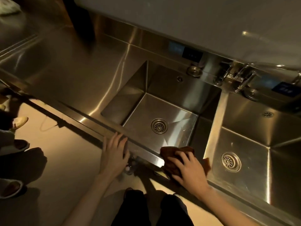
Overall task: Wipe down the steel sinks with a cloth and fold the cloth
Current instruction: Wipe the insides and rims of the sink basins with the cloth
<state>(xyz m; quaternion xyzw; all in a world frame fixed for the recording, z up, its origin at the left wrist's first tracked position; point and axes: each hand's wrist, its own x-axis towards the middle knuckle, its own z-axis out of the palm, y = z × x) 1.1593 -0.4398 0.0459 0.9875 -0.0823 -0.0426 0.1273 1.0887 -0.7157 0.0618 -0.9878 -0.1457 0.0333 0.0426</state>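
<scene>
Cloth: brown, soft, rumpled into folds; lies on the front rim of the steel unit, at the near right corner of the left sink, where the divider meets the rim. One corner sticks out past the hand toward the right sink.
Right hand: palm down on the cloth, fingers spread and pressing it onto the rim; no pinch visible.
Left hand: fingers straight and close together, tips resting on the front edge of the counter, just left of the left sink. Holds nothing.
Left sink: brushed steel, square basin, flat walls, sharp creased corners; floor shows faint diagonal creases and fine droplets near the right wall.
Left drain: round, ribbed strainer, centre of the floor.
Right sink: same steel and shape, only partly in frame; round strainer drain in its floor.
Divider: narrow flat steel strip between the two basins, bright glare along it.
Faucet: polished chrome, lever handles, mounted on the back ledge above the divider.
Counter: broad flat steel sheet left of the sinks, streaky reflections.
Floor: pale, smooth; shoes at the left edge.
</scene>
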